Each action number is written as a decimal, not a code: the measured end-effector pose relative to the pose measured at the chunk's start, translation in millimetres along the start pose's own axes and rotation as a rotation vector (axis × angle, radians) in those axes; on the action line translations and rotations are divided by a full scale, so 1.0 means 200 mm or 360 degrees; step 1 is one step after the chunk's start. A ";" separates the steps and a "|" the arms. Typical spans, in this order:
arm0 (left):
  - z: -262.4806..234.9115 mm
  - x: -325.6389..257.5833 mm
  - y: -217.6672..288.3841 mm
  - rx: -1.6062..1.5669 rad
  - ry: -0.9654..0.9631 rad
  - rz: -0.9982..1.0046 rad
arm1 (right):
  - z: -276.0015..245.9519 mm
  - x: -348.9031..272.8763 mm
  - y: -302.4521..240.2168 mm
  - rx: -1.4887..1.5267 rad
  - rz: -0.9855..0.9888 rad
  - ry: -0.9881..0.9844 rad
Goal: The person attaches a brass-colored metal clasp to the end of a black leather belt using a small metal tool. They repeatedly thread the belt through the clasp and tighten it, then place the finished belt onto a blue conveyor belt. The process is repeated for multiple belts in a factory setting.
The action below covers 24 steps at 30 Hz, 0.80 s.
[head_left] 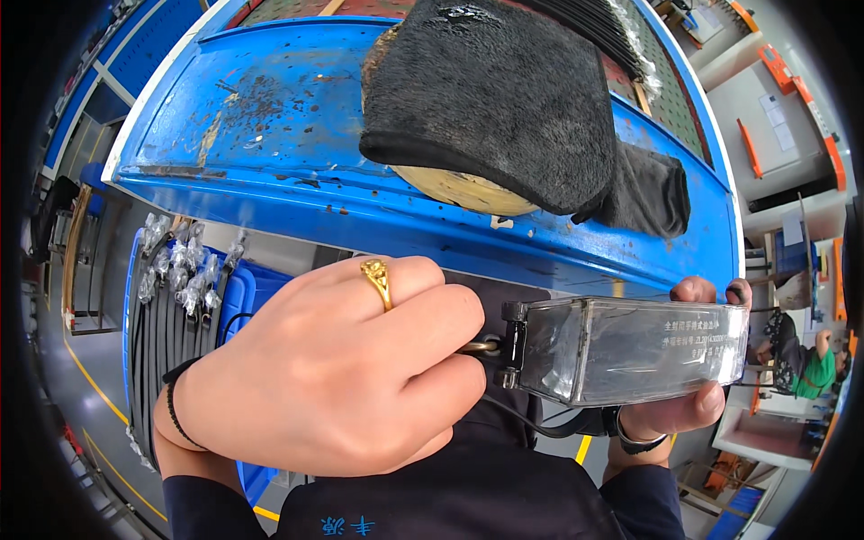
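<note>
My right hand [684, 409] grips the far end of a clear rectangular plastic housing [630, 351] held level in front of my body. A black fitting [513, 346] and a small brass piece [481, 346] sit at the housing's left end. My left hand [333, 369], with a gold ring and a black wrist band, is closed around that brass piece and hides most of it. A black cable [549, 423] hangs below the housing.
A worn blue metal workbench [270, 117] lies just beyond my hands. On it a black fuzzy cloth [495, 90] covers a round yellowish disc [468, 191]. Blue bins with black strips and bagged parts [180, 270] stand lower left. Another person sits at the far right [805, 360].
</note>
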State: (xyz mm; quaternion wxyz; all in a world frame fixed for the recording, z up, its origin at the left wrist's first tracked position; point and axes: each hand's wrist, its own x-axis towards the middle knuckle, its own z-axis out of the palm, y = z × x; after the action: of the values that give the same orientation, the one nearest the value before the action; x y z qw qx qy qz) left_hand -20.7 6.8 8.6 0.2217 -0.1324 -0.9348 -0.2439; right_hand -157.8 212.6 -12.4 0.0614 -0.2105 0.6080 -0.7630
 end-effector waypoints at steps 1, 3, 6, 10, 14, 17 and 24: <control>0.00 0.00 0.00 0.0002 -0.0006 0.0000 | 0.00 0.00 0.00 -0.0017 0.0002 -0.0006; 0.00 0.00 0.00 -0.0006 -0.0014 -0.0001 | 0.01 0.00 0.00 -0.0030 0.0011 0.0018; 0.00 0.00 0.00 -0.0013 -0.0018 -0.0009 | 0.02 0.00 0.00 -0.0055 -0.0008 0.0094; 0.00 -0.01 0.00 -0.0033 -0.0022 -0.0002 | -0.02 -0.01 0.01 -0.0069 -0.0159 -0.0264; 0.00 -0.02 -0.01 -0.0043 0.0023 -0.0012 | -0.03 -0.02 0.01 -0.0089 -0.0207 -0.0256; 0.01 -0.02 -0.02 -0.0059 0.0048 0.0001 | -0.01 -0.02 0.01 -0.0126 -0.0184 -0.0122; -0.01 -0.04 -0.03 0.0005 0.0093 0.0019 | 0.02 -0.04 0.00 -0.0169 -0.0202 0.0137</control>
State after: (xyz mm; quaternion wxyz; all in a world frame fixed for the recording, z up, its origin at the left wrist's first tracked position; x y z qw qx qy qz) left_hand -14.6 0.3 4.0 0.2505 -0.1305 -0.9275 -0.2450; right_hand -150.0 212.3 -13.3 -0.0245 -0.2186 0.6353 -0.7403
